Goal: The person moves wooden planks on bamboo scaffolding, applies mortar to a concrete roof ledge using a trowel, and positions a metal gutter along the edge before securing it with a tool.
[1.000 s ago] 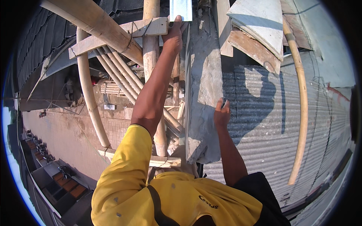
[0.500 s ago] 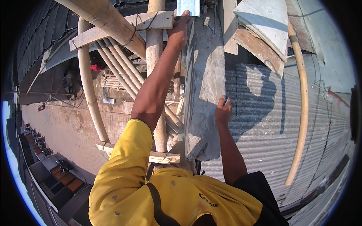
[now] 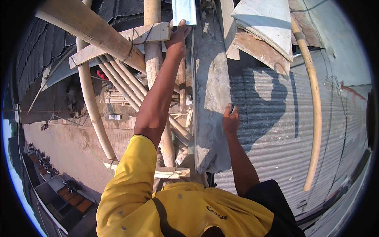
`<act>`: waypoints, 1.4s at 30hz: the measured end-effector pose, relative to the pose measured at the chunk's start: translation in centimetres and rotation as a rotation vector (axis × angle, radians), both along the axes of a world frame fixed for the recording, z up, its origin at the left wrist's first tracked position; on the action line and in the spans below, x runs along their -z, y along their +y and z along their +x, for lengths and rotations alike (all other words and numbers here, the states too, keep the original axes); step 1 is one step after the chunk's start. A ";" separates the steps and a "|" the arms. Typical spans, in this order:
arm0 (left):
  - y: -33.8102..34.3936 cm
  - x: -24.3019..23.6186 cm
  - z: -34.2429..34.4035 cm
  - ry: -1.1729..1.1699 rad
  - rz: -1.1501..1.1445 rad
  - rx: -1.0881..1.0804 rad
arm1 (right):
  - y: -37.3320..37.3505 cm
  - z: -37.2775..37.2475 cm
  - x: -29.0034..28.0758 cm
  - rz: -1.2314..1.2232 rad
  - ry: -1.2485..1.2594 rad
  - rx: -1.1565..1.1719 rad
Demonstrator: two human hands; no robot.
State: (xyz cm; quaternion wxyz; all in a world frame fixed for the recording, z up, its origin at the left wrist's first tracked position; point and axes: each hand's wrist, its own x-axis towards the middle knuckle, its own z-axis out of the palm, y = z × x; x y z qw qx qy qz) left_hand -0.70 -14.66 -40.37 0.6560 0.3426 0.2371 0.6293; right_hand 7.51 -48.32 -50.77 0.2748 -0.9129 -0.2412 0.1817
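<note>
My left hand [image 3: 176, 42] reaches far forward along the left side of a rough concrete wall top [image 3: 213, 85]. It grips the near end of a pale blue, ribbed strip [image 3: 184, 12], with the thumb on top and the other fingers mostly hidden. The strip runs out of the picture at the upper edge. My right hand [image 3: 231, 121] is beside the wall's right edge, fingers curled. Something small and dark shows between its thumb and finger, too little to name.
Bamboo poles [image 3: 153, 51] and a tied wooden crosspiece [image 3: 148, 33] stand close on the left, above a paved ground [image 3: 63, 146] far below. To the right lies a corrugated roof [image 3: 272, 158] with a long bamboo pole [image 3: 315, 102]. Pale boards [image 3: 264, 23] are ahead right.
The whole view has shifted slightly, so the strip and my left hand appear lower and further left. Both hands keep about the same place along the wall.
</note>
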 end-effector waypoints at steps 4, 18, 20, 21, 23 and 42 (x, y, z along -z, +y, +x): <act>0.0 0.2 0.1 0.079 -0.003 0.036 | -0.2 -0.1 0.4 -0.002 -0.037 0.005; -1.0 -1.2 -0.5 0.311 -0.024 0.022 | -0.1 -0.3 0.2 0.022 -0.031 -0.035; -0.4 -1.2 -0.7 0.440 0.024 0.046 | -0.1 0.3 0.3 -0.006 0.025 -0.040; -0.2 -1.0 -0.8 0.494 0.033 0.032 | -0.2 0.3 0.5 -0.004 0.006 -0.040; 0.2 -0.5 -0.6 0.606 0.059 0.028 | -0.5 -0.1 0.6 -0.001 -0.028 -0.014; -0.3 -1.1 -1.0 0.693 0.099 -0.071 | -0.6 0.3 2.8 0.007 -0.072 -0.061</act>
